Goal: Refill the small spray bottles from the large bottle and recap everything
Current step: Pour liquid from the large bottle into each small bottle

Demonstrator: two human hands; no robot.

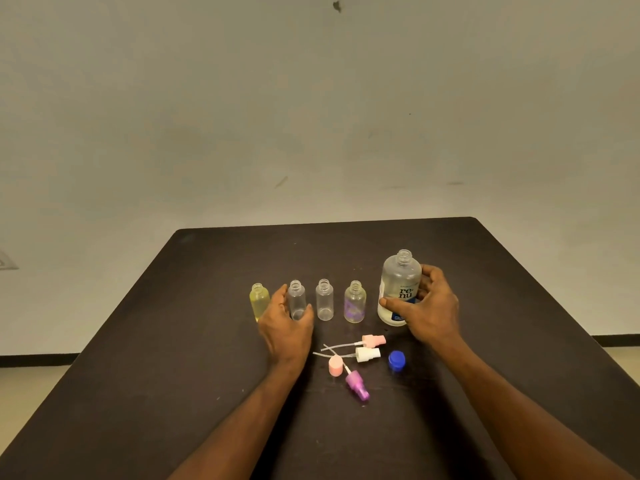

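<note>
Bare, plain room, most likely a test or recording space rather than a home or shop; exact kind not determinable. Dark square bench (214, 306) set against an unadorned, off-white wall (311, 116), scuffed and marked in places. Dark skirting strip (34, 359) along the wall's foot, pale floor (24, 386) below. Vent-like fitting (7, 262) low at far left. Warm, dim artificial lighting throughout.

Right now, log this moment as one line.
left hand: grips clear spray bottle | right hand: grips large bottle, uncapped | blue cap: on table
</note>
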